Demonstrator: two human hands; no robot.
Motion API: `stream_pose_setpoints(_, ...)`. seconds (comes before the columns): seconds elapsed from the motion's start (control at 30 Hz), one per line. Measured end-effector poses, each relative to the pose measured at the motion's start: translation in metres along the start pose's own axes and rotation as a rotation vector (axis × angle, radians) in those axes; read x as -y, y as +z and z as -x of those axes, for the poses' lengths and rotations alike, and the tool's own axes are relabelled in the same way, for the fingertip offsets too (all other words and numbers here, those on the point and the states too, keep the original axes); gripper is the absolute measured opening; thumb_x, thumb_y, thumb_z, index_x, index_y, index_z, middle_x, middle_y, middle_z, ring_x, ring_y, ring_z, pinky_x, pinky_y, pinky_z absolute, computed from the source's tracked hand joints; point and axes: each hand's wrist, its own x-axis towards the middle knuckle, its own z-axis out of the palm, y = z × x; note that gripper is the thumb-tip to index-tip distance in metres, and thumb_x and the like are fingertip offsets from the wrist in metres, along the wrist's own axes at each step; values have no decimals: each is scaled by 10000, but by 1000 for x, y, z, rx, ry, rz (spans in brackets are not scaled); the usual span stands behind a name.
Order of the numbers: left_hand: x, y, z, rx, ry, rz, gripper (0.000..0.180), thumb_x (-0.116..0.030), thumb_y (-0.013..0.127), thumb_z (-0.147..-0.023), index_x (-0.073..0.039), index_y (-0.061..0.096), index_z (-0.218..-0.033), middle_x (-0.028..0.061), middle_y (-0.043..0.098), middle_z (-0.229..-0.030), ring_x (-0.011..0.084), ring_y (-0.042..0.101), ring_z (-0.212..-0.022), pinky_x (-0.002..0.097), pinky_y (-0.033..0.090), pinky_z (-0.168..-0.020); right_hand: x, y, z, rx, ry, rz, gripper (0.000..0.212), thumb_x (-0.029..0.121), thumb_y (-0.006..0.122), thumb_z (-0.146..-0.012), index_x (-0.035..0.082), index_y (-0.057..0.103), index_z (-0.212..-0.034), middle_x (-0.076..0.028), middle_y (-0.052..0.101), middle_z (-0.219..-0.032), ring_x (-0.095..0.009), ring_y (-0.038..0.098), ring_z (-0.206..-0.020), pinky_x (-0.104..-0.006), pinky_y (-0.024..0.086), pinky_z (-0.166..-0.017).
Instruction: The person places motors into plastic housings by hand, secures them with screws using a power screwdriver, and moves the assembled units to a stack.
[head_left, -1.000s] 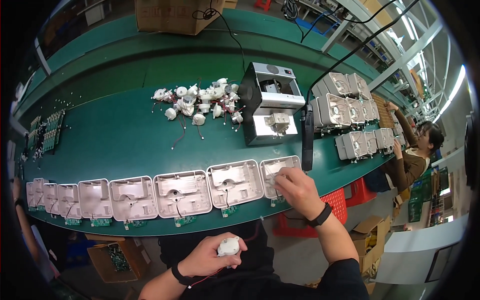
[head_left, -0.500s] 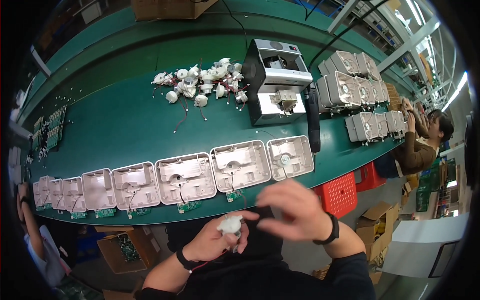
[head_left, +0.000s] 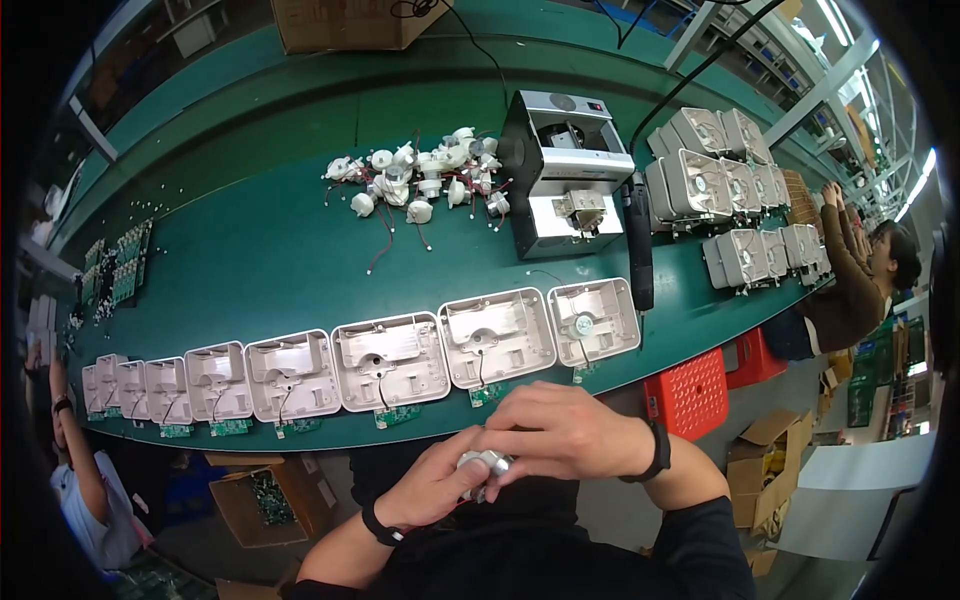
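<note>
Close to my body, in front of the table's near edge, my left hand [head_left: 428, 487] grips a small motor [head_left: 494, 461] with a white plastic housing and a silvery metal end. Its red wire trails down by my left wrist. My right hand [head_left: 568, 438] reaches across from the right, its fingers closed around the same motor. Both hands partly cover the piece, so its underside is hidden. Beyond them stands a row of white plastic housings [head_left: 392, 397], several with green circuit boards [head_left: 398, 416] hanging at the table edge. The rightmost housing [head_left: 620, 338] has a round part [head_left: 582, 325] fitted inside.
A heap of white motors with wires [head_left: 420, 180] lies mid-table. Right of it stand a grey-black machine [head_left: 570, 160] and a dark handheld screwdriver [head_left: 640, 245]. Stacked housings [head_left: 700, 185] sit farther right. Red stools [head_left: 690, 395] are below; co-workers [head_left: 855, 290] are at both sides.
My right hand has come down and left onto the motor, joining my left hand. The motor has turned, so its metal end now shows. The whole view has shifted slightly.
</note>
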Motion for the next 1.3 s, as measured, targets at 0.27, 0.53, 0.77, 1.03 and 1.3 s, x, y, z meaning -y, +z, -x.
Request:
stream_pose_setpoints(0.27, 1, 8, 1, -261, 215, -42, 615, -489, 584, -1003, -27, 491, -1398, 32, 631, -912, 111, 612, -780, 245, 476, -712, 17, 12, 1, -238, 387, -251, 402, 91, 835, -780, -10, 679, -1136, -118, 683, -993, -239, 697, -864, -318, 577, -716)
stream_pose_setpoints(0.53, 5, 19, 2, -418, 254, -55, 728, -527, 593, -982, -49, 413, -1499, 33, 631, -919, 110, 606, -771, 235, 465, -690, 20, 25, -9, -381, 214, -167, 371, 46, 851, -750, -38, 692, -1074, -150, 698, -1005, -254, 712, -820, -313, 585, -720)
stream_pose_setpoints(0.77, 4, 20, 5, -357, 202, 185, 691, -523, 508, -1024, -64, 369, -1522, 47, 611, -959, 119, 597, -811, 236, 449, -663, 25, 34, -15, -384, 186, -52, 359, 19, 843, -730, -21, 687, -1051, -165, 701, -1004, -303, 707, -888, -336, 579, -757)
stream_pose_setpoints(1.03, 4, -4, 18, -161, -100, 656, 469, -323, 464, -1075, -59, 389, -1455, 118, 576, -1063, 199, 630, -870, 271, 490, -578, -20, -26, -37, -87, 126, 324, 374, -44, 746, -752, 2, 637, -1107, -133, 686, -1035, -314, 691, -929, -381, 574, -794)
stream_pose_setpoints(1.3, 28, -24, 31, 99, -281, 1027, 396, -305, 384, -1097, -73, 418, -1416, 159, 563, -1129, 260, 665, -914, 244, 496, -449, -48, -23, -54, 270, -94, 461, 253, 52, 605, -819, 12, 609, -1069, -88, 615, -1111, -244, 634, -1030, -342, 562, -834)
